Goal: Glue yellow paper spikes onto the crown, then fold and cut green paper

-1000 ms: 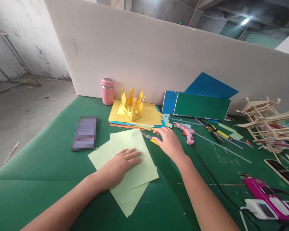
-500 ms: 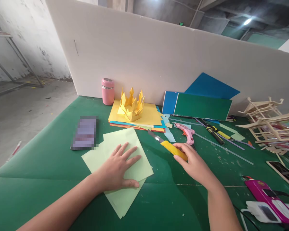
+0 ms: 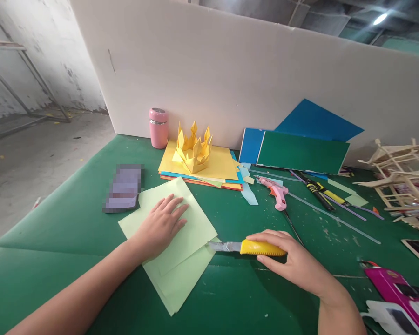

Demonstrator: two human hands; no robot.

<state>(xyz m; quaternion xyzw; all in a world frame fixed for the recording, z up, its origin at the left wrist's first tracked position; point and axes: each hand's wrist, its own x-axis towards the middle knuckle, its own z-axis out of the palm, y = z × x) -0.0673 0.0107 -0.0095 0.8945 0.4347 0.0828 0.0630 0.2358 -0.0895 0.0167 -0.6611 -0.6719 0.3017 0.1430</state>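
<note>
In the head view, the green sheets point(image 3: 192, 221) lie loosely overlapped and askew near the middle of the worktop point(image 3: 70, 209), in front of the paper stack point(image 3: 221, 163). The left hand point(image 3: 155, 235) has its fingers spread flat on the top sheet, gripping nothing. The right hand point(image 3: 296, 260) has its fingers wrapped around the yellow handle of the knife point(image 3: 261, 248), blade out, its tip at the sheets' right corner; whether it is between layers, I cannot tell. On the far stack, the yellow crown point(image 3: 195, 160) looks fully folded. The green sheets seem barely started: laid out and held, with no finished cut showing.
</note>
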